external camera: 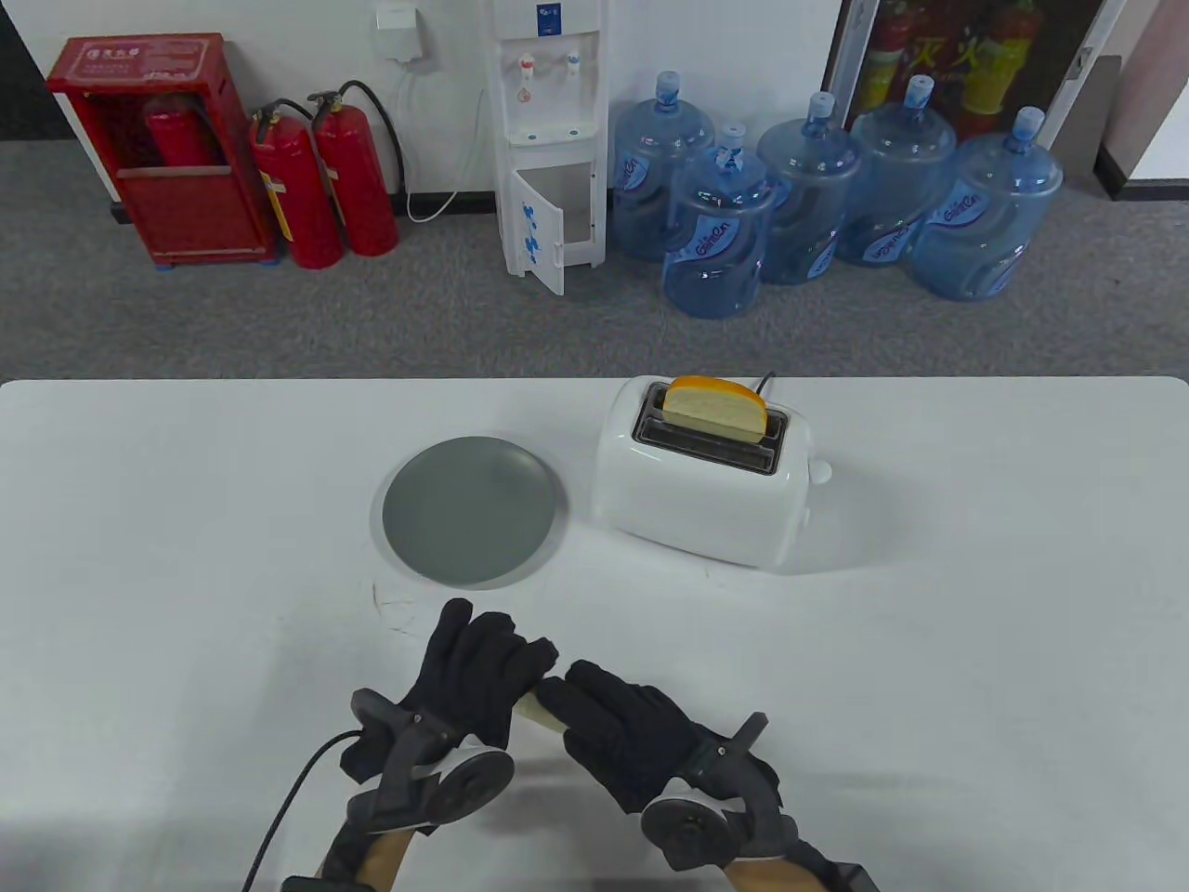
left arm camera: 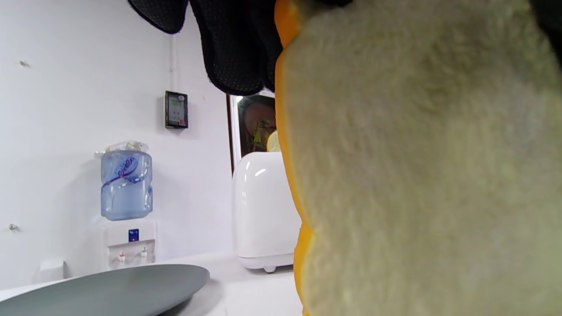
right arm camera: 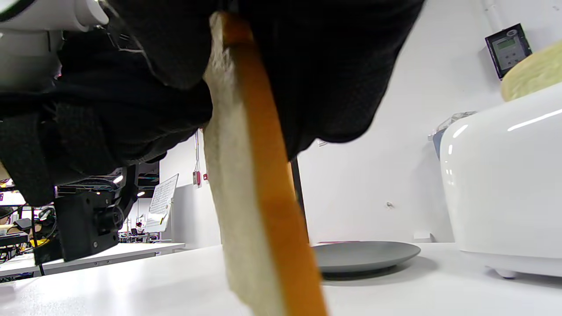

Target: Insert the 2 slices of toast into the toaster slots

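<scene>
While held, two toast slices [external camera: 715, 409].

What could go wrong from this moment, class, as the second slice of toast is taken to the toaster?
1. The second slice is held on edge between the left hand and right hand; a clumsy handover to one hand could drop it on the table.
2. Only the near slot is free, beside the slice already standing in the far one; a tilted approach might knock that slice.
3. The grey plate sits close to the toaster and could be bumped.
</scene>
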`<state>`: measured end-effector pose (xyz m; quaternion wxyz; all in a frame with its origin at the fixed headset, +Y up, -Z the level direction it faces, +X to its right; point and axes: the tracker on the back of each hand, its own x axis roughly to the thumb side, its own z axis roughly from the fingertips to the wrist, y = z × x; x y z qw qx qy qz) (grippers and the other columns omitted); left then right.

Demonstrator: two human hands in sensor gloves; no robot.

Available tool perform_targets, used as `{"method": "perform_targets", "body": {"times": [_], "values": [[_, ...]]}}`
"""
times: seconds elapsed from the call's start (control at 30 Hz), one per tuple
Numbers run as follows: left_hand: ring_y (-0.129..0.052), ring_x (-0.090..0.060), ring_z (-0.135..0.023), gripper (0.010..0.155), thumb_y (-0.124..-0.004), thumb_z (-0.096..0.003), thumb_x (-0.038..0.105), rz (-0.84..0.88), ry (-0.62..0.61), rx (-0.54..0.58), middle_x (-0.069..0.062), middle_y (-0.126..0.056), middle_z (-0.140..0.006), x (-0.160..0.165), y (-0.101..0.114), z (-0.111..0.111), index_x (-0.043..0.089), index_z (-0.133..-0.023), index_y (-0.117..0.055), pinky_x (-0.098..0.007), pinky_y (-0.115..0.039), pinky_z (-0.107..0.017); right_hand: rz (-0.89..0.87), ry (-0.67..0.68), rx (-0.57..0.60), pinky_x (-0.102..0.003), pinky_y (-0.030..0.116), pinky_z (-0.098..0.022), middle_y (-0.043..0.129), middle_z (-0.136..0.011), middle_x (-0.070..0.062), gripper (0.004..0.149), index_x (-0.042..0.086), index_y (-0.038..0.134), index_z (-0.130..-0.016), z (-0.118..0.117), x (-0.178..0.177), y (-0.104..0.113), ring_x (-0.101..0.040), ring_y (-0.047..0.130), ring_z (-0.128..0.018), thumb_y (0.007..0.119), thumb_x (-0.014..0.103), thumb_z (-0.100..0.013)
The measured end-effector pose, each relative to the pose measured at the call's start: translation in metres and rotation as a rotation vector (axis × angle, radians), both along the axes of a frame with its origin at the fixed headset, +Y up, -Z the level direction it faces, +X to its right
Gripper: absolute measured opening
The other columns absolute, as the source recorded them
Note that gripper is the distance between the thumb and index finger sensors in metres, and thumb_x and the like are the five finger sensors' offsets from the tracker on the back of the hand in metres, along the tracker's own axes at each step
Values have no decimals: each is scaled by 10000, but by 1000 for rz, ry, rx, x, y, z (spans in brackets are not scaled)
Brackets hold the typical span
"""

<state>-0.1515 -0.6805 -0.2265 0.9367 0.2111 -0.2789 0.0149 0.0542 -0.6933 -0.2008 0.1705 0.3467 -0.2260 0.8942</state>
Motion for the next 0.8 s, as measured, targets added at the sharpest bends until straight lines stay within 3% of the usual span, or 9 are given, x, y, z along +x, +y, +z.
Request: {"method": "perform_targets", "body": {"times": [0.17, 0.4, 0.57, 0.8], "values": [[-826, -252, -1001, 488, -575, -542, 259, -4, -28, -20, 56, -849, -890, 4, 0, 2, 345, -1015, -664, -564, -527, -827, -14, 9, -4, -349, 960, -590, 809, -1044, -58, 550, 383, 503, -1142, 1, 4, 5, -110, 1073, -730, 765, 352, -659], [-813, -259, -1022, 526, -583, -553, 273, -37, -54, -15, 59, -824, -947, 10, -4, 3, 314, -1077, -594, -555, -533, -828, -32, 2, -11, -302, 1001, -537, 868, -979, -20, 526, 367, 561, -1112, -2, 9, 5, -55, 1110, -647, 796, 387, -642], [-787, -258, -1053, 544, -584, -560, 285, -37, -51, 14, 66, -790, -1000, 9, -3, 5, 305, -1102, -548, -553, -527, -829, -153, 12, -110, -280, 1025, -488, 894, -941, -35, 506, 342, 588, -1099, -8, 13, 5, -43, 1129, -590, 800, 364, -640], [-769, -263, -1071, 544, -589, -571, 352, -12, -26, 55, 69, -775, -1010, 2, 0, 4, 296, -1109, -534, -552, -524, -828, -164, -11, -98, -260, 1032, -473, 921, -896, -23, 488, 323, 621, -1075, -10, 19, 6, -7, 1133, -553, 810, 378, -628]]}}
